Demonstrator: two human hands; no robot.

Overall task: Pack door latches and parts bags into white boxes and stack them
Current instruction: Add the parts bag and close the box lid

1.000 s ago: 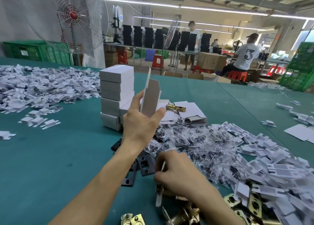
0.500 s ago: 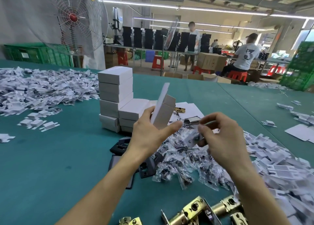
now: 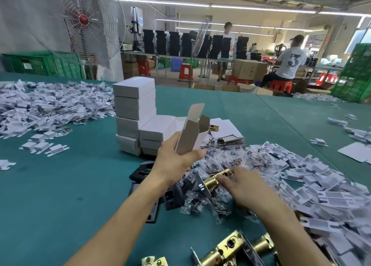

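Green felt packing table [image 3: 60, 185], workshop benches and other workers behind.

Right hand [image 3: 247, 185]: fingers and thumb closed round the tail end of a brass door latch [image 3: 215, 180]. The latch was low over the heap of parts bags [image 3: 200, 205]. Its long axis ran from the dark faceplate at lower left to the tail at upper right.

Left hand [image 3: 174, 161]: wrapped round the lower end of an open white box [image 3: 190, 135], thumb across its front. The box stood nearly upright, leaning slightly right, mouth and flaps at the top.

Key relation: the latch lay below and to the right of the box, well under its mouth, and sat across the box's axis. Judgement: the right hand must lift the latch and swing it in line with the box before it can slide in.

Further out: stacked boxes [image 3: 136, 109] behind the left hand, loose latches [image 3: 226, 247] at the near edge.
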